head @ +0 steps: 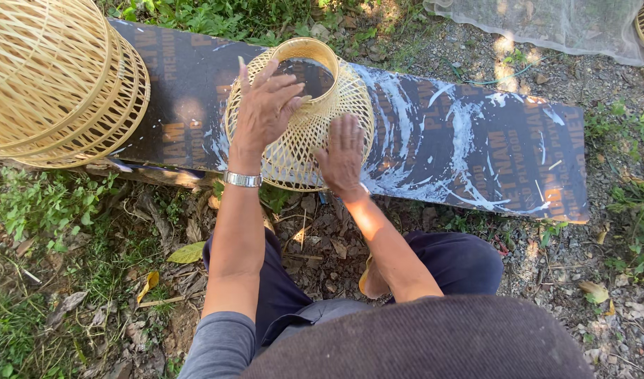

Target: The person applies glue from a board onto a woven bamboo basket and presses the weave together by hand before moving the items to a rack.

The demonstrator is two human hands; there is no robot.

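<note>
Woven bamboo shade [304, 133] on the dark board [476, 147], your left hand [266, 109] spread open on its near-left side, your right hand [343, 154] flat against its near wall, hands apart.

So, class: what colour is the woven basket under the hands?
Pale straw yellow, an open lattice weave; the woven basket shows best in the head view.
</note>
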